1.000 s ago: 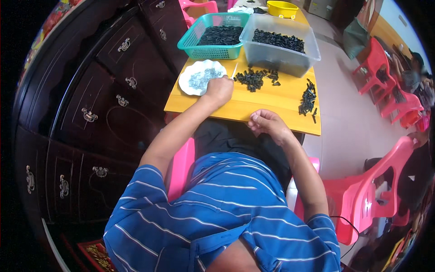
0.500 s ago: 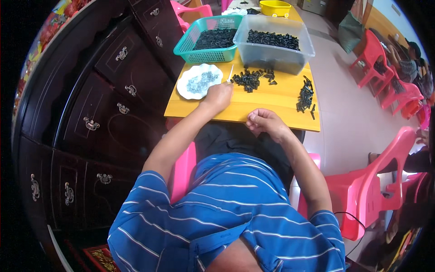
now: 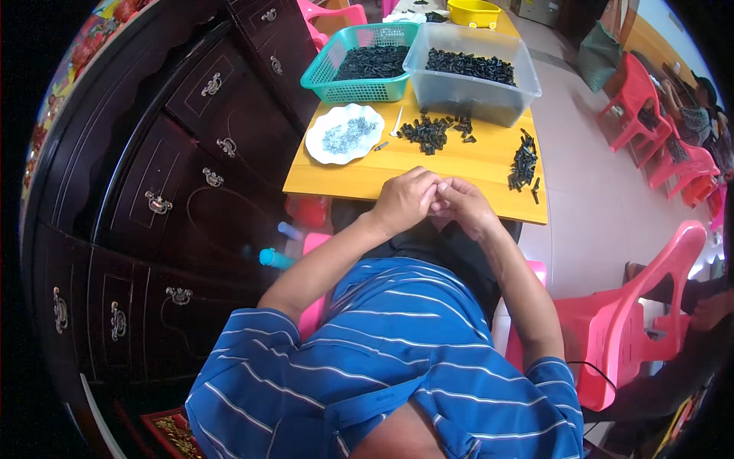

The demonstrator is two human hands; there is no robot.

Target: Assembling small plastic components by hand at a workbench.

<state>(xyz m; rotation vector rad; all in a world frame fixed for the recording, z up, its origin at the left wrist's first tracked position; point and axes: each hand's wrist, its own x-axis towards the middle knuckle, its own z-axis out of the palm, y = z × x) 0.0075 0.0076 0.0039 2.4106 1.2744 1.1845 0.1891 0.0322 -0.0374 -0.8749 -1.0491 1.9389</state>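
My left hand (image 3: 405, 201) and my right hand (image 3: 465, 208) meet at the front edge of the yellow table (image 3: 344, 180). The fingers of both are closed and pressed together at the tips; whatever lies between them is too small or hidden to make out. Beyond them sits a loose heap of small black plastic pieces (image 3: 426, 133). A white scalloped plate (image 3: 315, 143) with many tiny clear or silvery bits stands to the left. Beside it lie a thin white stick (image 3: 397, 120) and a small dark piece (image 3: 381, 146). Another pile of black pieces (image 3: 524, 162) lies near the right edge.
Behind the plate stands a green basket (image 3: 325, 86), and beside it a clear plastic bin (image 3: 466, 98); both hold black pieces. A yellow tub (image 3: 474, 13) is farther back. Dark drawers (image 3: 191, 168) rise on the left. A pink chair (image 3: 604, 329) stands at my right, with people beyond.
My left hand has come away from beside the plate, moving right and nearer to join my right hand. A small dark piece now shows beside the plate where that hand was.
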